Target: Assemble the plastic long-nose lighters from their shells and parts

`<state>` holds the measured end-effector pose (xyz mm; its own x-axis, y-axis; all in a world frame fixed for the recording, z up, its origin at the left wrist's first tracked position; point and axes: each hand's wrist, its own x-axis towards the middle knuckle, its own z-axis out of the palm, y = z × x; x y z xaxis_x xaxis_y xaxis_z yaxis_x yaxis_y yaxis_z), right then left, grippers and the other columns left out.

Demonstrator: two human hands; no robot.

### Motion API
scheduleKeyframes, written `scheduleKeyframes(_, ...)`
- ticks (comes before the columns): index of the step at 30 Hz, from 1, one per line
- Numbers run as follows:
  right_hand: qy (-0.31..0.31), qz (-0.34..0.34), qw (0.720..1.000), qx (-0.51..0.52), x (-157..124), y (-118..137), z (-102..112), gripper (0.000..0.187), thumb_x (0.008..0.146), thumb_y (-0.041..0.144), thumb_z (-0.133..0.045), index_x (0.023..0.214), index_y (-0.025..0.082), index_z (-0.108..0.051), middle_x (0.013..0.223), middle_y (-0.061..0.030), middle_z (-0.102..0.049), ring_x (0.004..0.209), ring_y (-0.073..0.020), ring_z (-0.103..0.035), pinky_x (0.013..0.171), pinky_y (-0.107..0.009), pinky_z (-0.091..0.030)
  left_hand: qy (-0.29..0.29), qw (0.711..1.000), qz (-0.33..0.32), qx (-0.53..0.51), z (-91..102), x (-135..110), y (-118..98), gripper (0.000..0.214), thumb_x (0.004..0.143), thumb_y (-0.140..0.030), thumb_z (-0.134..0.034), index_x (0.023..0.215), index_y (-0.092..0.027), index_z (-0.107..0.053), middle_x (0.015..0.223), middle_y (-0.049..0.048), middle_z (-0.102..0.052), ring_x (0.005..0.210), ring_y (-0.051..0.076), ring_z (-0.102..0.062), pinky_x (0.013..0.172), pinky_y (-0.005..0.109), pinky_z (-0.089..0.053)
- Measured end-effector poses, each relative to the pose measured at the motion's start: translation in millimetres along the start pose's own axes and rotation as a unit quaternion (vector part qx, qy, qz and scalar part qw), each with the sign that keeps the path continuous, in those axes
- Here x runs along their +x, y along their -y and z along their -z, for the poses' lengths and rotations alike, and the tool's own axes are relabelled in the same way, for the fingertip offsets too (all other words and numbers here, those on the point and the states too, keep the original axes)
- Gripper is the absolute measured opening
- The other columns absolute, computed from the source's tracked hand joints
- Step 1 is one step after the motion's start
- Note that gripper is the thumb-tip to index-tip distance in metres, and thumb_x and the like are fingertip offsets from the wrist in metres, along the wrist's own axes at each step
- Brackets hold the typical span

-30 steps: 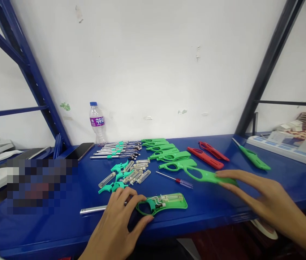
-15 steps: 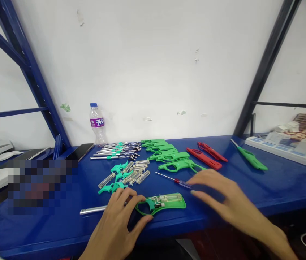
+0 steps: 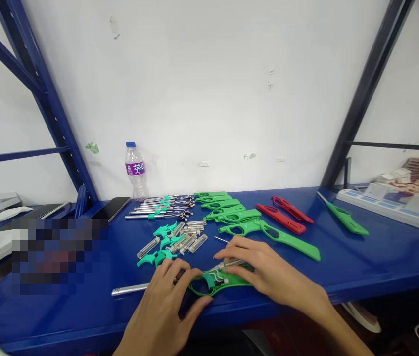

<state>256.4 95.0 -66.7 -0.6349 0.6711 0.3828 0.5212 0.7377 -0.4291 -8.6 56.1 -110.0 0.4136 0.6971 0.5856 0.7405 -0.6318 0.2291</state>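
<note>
My left hand (image 3: 168,301) grips the front of a green lighter half-shell (image 3: 237,280) lying open on the table. Inside it sit a teal trigger (image 3: 209,281) and thin white wires. A metal lighter tube (image 3: 129,289) sticks out to the left from under that hand. Between its fingertips my right hand (image 3: 261,264) pinches a clear fuel tank (image 3: 231,263) just above the shell's handle end. Behind the right hand lies a screwdriver (image 3: 220,240); only its metal tip shows. Loose clear tanks (image 3: 194,243) and teal triggers (image 3: 162,230) lie beyond the left hand.
Several green half-shells (image 3: 291,242) are lined up at the back, beside red ones (image 3: 281,217). Metal lighter tubes with wires (image 3: 146,210) lie left of them. A bottle (image 3: 135,170), a phone (image 3: 115,207), an assembled green lighter (image 3: 345,220) and a power strip (image 3: 391,210) stand around the blue table (image 3: 83,306).
My right hand has moved left, from beside the screwdriver handle to the half-shell, and now pinches the clear fuel tank. My left hand stays on the shell.
</note>
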Motion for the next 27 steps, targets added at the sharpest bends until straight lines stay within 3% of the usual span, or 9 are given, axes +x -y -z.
scheduleKeyframes(4,-0.02,-0.033,0.998,0.041,0.7,-0.7,-8.4,0.014,0.109,0.025,-0.061,0.118,0.026,-0.072,0.116,-0.003,-0.068,0.102,-0.0184,-0.069,0.093,-0.03,-0.054,0.007,1.0,0.005,-0.004,-0.9,-0.2,0.1,0.026,0.098,-0.031,-0.074,0.122,-0.028,-0.066,0.112,0.006,-0.067,0.105,0.031,-0.066,0.093,0.054,-0.062)
scheduleKeyframes(11,-0.035,-0.05,0.997,0.057,-4.7,-0.3,-11.7,0.014,0.109,0.024,-0.061,0.117,0.027,-0.071,0.12,-0.0012,-0.071,0.112,-0.0193,-0.066,0.101,-0.032,-0.048,0.02,1.0,0.014,-0.012,-1.0,-1.3,-0.9,0.025,0.1,-0.033,-0.071,0.124,-0.028,-0.065,0.113,0.0057,-0.066,0.105,0.03,-0.065,0.101,0.06,-0.057)
scheduleKeyframes(16,-0.055,-0.071,0.996,0.03,-5.7,-2.6,-11.4,0.014,0.108,0.034,-0.065,0.114,0.027,-0.075,0.107,0.0002,-0.078,0.102,-0.021,-0.066,0.095,-0.035,-0.046,0.007,1.0,0.004,-0.007,-2.3,-1.8,0.4,0.027,0.1,-0.032,-0.071,0.125,-0.028,-0.063,0.113,0.0058,-0.066,0.107,0.031,-0.064,0.1,0.064,-0.057)
scheduleKeyframes(23,-0.073,-0.075,0.994,0.029,-7.0,-0.6,-11.1,0.019,0.109,0.033,-0.062,0.104,0.025,-0.078,0.1,0.0,-0.078,0.098,-0.0203,-0.065,0.09,-0.033,-0.045,-0.008,1.0,-0.016,0.011,-4.4,-0.7,3.9,0.028,0.099,-0.033,-0.072,0.125,-0.029,-0.064,0.111,0.0052,-0.068,0.103,0.031,-0.067,0.091,0.055,-0.062)
scheduleKeyframes(27,-0.066,-0.049,0.996,0.032,-9.0,-1.8,-11.3,0.018,0.109,0.031,-0.063,0.103,0.025,-0.078,0.1,0.0011,-0.078,0.097,-0.0191,-0.064,0.089,-0.031,-0.045,-0.027,0.999,-0.029,0.026,-5.2,-2.3,5.5,0.029,0.099,-0.037,-0.072,0.126,-0.029,-0.064,0.113,0.0056,-0.069,0.104,0.032,-0.067,0.091,0.056,-0.062)
